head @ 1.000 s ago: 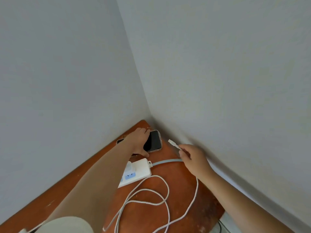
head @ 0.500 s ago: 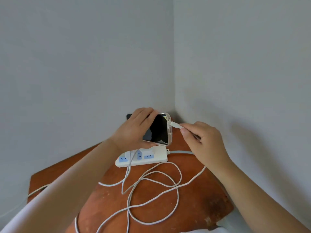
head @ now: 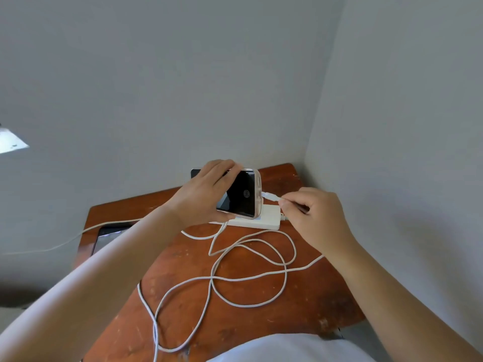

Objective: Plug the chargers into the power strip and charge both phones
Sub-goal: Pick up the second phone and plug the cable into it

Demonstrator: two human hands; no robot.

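My left hand point(head: 201, 194) holds a black phone in a clear case point(head: 241, 195) above the white power strip point(head: 264, 218), its screen showing a small round icon. My right hand point(head: 311, 212) pinches the white connector of a charging cable point(head: 271, 196), whose tip touches the phone's right end. That cable's slack point(head: 248, 273) loops over the reddish wooden table point(head: 313, 296). A second dark phone point(head: 107, 236) lies at the table's left edge, partly behind my left forearm, with a white cable point(head: 65, 241) running off to the left. Plugs in the strip are hidden by the held phone.
The table stands in a corner between two grey walls point(head: 392, 126). A dark flat object point(head: 194, 173) leans at the back wall behind my left hand. My white garment point(head: 287, 348) fills the bottom edge.
My left hand lifted the phone off the table and holds it over the strip. My right hand brought the connector from apart to the phone's end. The camera swung, bringing the second phone into view.
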